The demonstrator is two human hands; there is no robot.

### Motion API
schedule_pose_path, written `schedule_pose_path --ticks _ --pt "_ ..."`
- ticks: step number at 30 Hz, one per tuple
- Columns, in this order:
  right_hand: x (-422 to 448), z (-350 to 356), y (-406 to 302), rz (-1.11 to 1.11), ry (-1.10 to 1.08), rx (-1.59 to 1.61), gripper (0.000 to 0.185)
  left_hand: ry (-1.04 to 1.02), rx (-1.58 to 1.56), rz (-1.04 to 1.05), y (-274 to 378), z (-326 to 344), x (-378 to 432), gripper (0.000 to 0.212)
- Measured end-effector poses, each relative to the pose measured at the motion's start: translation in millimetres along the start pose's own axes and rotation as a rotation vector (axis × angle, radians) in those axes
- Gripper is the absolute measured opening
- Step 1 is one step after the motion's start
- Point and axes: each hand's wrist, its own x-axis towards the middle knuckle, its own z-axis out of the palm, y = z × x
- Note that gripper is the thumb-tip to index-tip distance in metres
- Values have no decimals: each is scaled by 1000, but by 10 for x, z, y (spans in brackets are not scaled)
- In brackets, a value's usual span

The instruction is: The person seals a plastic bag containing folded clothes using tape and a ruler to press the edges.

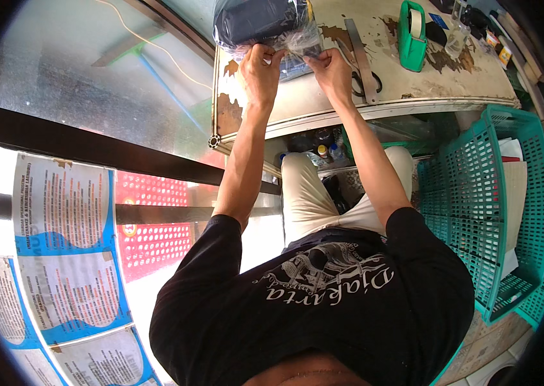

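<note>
A clear plastic bag of dark folded cloth (264, 21) lies at the far left of the worn, peeling tabletop (301, 99). My left hand (261, 72) pinches the gathered plastic at the bag's near side. My right hand (330, 71) has its thumb and forefinger closed together at the near right part of the same plastic. Just right of my right hand lie a metal ruler (362, 58) and a pair of scissors with black handles (358, 84), the scissors partly under the ruler. Farther right stands a green tape dispenser (413, 50) with a roll of tape.
Small bottles and other items crowd the table's far right. Below the table edge, bottles (322, 151) stand on a shelf near my knees. Green plastic baskets (491, 212) with papers are at my right. A glass panel with posted printed sheets (67, 202) is at my left.
</note>
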Motion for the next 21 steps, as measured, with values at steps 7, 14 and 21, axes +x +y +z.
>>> schedule_pose_path --ticks 7,14,21 --pt "146 -68 -47 -596 269 -382 85 18 88 45 -16 20 -11 32" --pt "546 -17 -190 -572 -106 -338 105 -15 22 -32 14 -20 3 27" --pt "767 -130 125 -602 -282 -185 107 -24 0 -25 38 -9 15 28"
